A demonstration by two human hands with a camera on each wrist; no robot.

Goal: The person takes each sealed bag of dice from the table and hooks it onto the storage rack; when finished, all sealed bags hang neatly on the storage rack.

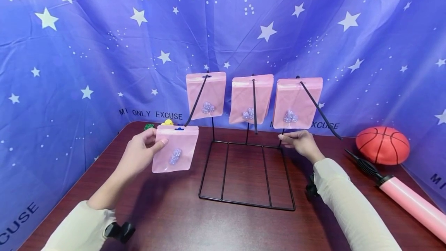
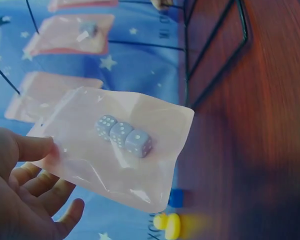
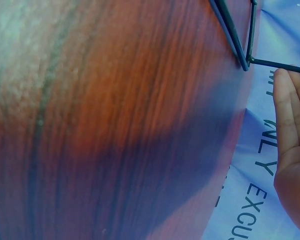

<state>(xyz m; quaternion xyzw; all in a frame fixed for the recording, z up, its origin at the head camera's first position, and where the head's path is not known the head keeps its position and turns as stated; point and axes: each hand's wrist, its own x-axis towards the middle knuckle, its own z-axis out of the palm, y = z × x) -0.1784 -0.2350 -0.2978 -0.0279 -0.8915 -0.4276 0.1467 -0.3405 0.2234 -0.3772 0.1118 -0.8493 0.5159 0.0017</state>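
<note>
My left hand (image 1: 137,152) pinches a pink resealable pouch (image 1: 186,142) by its edge near the top, thumb in front. Several speckled dice (image 2: 122,135) show through the pouch in the left wrist view. It is held up in front and to the left of a black wire display rack (image 1: 223,199). From the rack's hooks hang three similar pouches with dice: a left one (image 1: 209,94), a middle one (image 1: 242,98) and a right one (image 1: 297,98). My right hand (image 1: 303,144) pinches the rack's right upright, just below the right pouch.
At the right of the brown table (image 1: 167,212) lie a red basketball-patterned ball (image 1: 382,145) and a pink hand pump (image 1: 414,200). A yellow duck (image 1: 168,122) and a green piece (image 1: 149,126) sit behind my left hand. A blue star-printed curtain (image 1: 223,22) surrounds the table.
</note>
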